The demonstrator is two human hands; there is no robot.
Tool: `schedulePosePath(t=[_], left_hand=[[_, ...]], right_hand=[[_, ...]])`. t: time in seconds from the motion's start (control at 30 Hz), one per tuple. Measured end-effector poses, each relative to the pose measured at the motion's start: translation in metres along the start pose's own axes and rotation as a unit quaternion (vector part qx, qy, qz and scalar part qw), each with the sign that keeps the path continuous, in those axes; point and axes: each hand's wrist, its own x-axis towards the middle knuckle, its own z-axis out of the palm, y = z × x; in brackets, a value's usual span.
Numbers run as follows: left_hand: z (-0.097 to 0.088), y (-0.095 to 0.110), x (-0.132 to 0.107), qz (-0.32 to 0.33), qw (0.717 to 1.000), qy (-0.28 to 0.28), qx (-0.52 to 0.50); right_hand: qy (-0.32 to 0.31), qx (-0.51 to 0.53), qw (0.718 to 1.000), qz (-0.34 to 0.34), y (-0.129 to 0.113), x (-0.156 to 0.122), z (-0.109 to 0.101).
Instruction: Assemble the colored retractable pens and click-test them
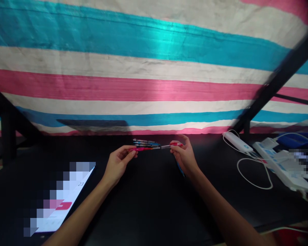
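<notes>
Both hands are raised over the black table, close together. Between finger and thumb, my left hand pinches a red pen, whose slim pale end points right. My right hand pinches a red-and-clear pen part, its narrow end pointing left. The two ends meet or overlap midway; whether they are joined I cannot tell. Just behind them lie several pens, dark and clear, side by side. Below my right hand a blue pen-like thing shows, partly hidden by the hand.
A lit tablet or phone screen, partly blurred out, lies at the left. On the right are a white power bank or adapter, a white power strip and a looped white cable. A striped sheet hangs behind, with black frame bars.
</notes>
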Motion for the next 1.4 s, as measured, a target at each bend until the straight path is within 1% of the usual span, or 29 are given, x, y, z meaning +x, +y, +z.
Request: schedulePosePath(t=[0.2,0.4,0.5,0.7,0.87,0.97,1.03,1.17,1.3,1.4], left_hand=[[0.000,-0.002,-0.001,-0.001,1.000,-0.006,-0.003],[0.000,-0.003,-0.001,-0.003,1.000,-0.013,-0.006],[0.002,-0.003,-0.002,-0.005,1.000,-0.021,-0.007],[0.005,-0.003,-0.004,-0.020,0.998,-0.054,0.023],[0.006,-0.004,-0.004,-0.030,0.997,-0.065,0.033],[0.007,-0.005,-0.005,-0.032,0.994,-0.083,0.057],[0.008,-0.007,-0.005,-0.026,0.993,-0.090,0.078],[0.006,-0.008,-0.004,-0.009,0.992,-0.078,0.097],[0.005,-0.004,-0.004,-0.009,0.993,-0.070,0.094],[0.006,0.000,-0.005,-0.009,0.996,-0.054,0.069]], right_hand=[[0.000,0.005,1.000,0.000,0.001,-0.001,0.001],[-0.021,0.012,1.000,0.012,0.002,-0.004,0.002],[-0.042,0.001,0.999,0.014,0.003,-0.007,0.004],[-0.094,-0.054,0.994,-0.006,0.013,-0.014,0.008],[-0.101,-0.054,0.993,-0.015,0.018,-0.015,0.009],[-0.102,-0.052,0.993,-0.011,0.016,-0.015,0.009],[-0.109,-0.070,0.991,-0.013,0.014,-0.015,0.009],[-0.118,-0.146,0.982,-0.017,0.013,-0.016,0.008],[-0.118,-0.198,0.973,0.030,0.015,-0.017,0.008],[-0.140,-0.200,0.968,0.050,0.011,-0.016,0.008]])
